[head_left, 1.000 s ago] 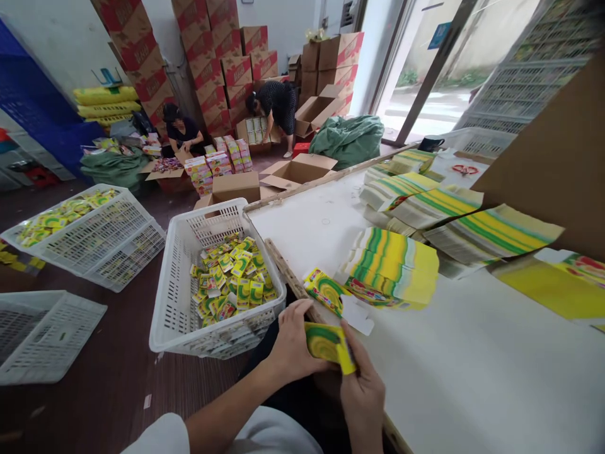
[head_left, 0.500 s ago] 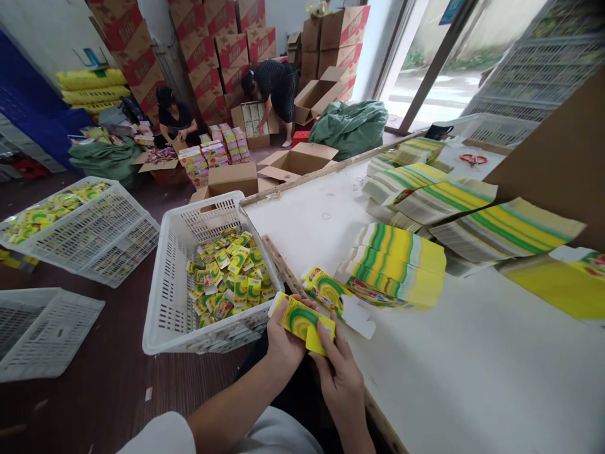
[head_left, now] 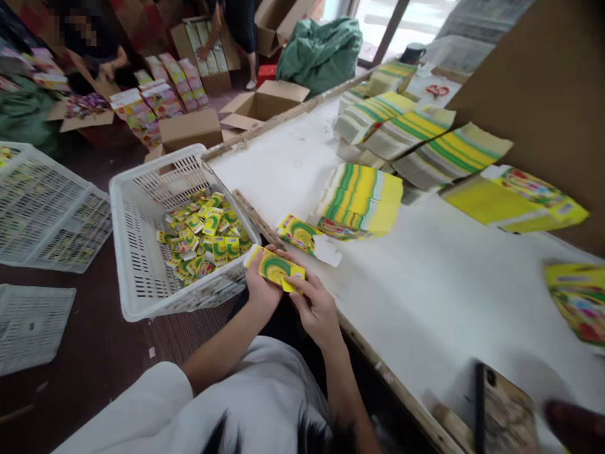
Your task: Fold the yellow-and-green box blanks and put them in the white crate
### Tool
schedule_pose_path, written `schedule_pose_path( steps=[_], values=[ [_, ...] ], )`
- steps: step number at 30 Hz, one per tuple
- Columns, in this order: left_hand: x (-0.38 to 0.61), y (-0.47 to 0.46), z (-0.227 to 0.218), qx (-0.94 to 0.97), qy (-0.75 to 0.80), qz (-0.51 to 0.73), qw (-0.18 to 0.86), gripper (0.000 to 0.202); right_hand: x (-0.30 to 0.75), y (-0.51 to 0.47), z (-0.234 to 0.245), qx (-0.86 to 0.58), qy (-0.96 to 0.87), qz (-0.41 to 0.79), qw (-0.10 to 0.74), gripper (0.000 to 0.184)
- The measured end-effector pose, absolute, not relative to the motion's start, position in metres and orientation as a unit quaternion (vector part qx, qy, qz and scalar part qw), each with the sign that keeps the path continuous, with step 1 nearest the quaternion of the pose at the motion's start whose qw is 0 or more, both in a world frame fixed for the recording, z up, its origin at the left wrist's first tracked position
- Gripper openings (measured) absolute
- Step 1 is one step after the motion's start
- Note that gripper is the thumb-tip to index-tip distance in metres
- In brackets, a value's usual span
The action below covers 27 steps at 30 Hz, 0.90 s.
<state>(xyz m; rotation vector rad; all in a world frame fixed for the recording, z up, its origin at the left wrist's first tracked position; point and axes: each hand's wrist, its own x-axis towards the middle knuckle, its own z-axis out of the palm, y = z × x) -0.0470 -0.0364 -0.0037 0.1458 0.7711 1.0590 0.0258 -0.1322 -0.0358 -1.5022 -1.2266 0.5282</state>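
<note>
A small yellow and green carton (head_left: 276, 268) lies across both palms, its white end flap sticking out at the left. My left hand (head_left: 262, 287) grips it around the left end. At the other end, the fingers of my right hand (head_left: 316, 306) pinch a yellow flap. Just beyond, on the table edge, rests another yellow carton (head_left: 297, 233) with a white flap spread out. A thick stack of flat cartons (head_left: 359, 198) stands behind it. To the left, a white plastic crate (head_left: 123, 252) holds a heap of small yellow boxes (head_left: 212, 221).
More flat carton stacks (head_left: 454, 154) line the back of the white table (head_left: 425, 296). A phone (head_left: 505, 410) lies at the near right, red scissors (head_left: 437, 91) at the far end. Open cardboard boxes (head_left: 265, 104) and two people are beyond the crate.
The view has swung down and to the right, bringing the phone into sight. Both hands still hold the carton, and the right fingers remain at its flap end.
</note>
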Motion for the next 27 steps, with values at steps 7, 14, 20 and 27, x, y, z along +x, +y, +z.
schedule_pose_path(
  steps=[7,14,20,27],
  values=[
    [-0.053,-0.026,-0.006,0.095,0.324,0.481,0.809,0.021,0.007,-0.113,-0.038,-0.638,-0.364,0.273,0.621,0.057],
    [-0.110,0.059,-0.010,0.017,0.339,0.628,0.701,0.067,0.061,-0.084,-0.041,-0.758,-0.403,0.139,0.493,0.046],
    [-0.102,0.037,-0.027,-0.046,0.402,0.487,0.774,0.063,0.073,-0.055,-0.050,-0.822,-0.404,0.102,0.388,0.034],
    [-0.072,0.012,-0.023,0.096,0.388,0.438,0.805,0.020,0.070,-0.067,-0.047,-0.811,-0.372,0.083,0.444,0.038]
  ],
)
